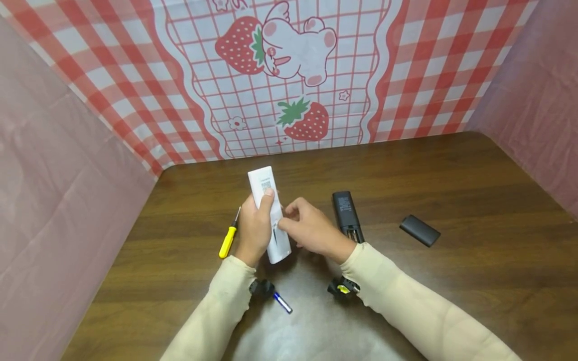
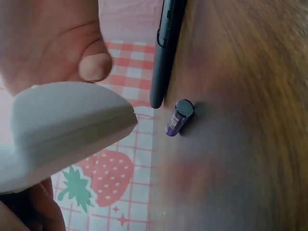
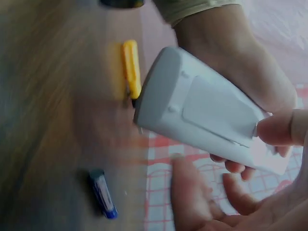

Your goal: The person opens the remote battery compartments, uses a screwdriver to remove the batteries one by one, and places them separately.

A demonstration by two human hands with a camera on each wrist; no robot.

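My left hand (image 1: 256,223) grips a white remote control (image 1: 281,248) around its sides, thumb lying on its back near a printed code. In the right wrist view the battery cover (image 3: 219,108) sits in the remote's back. My right hand (image 1: 311,228) is at the remote's right side, its thumb (image 3: 276,129) pressing on the end of that cover. The other right fingers are loosely bent, apart from the remote. On the table below lies a blue and silver battery (image 1: 283,303).
A yellow screwdriver (image 1: 228,241) lies left of my left hand. To the right lie a black remote control (image 1: 346,210) with its battery compartment uncovered and a loose black cover (image 1: 420,230). A checked cloth (image 1: 415,65) hangs behind the table (image 1: 451,175).
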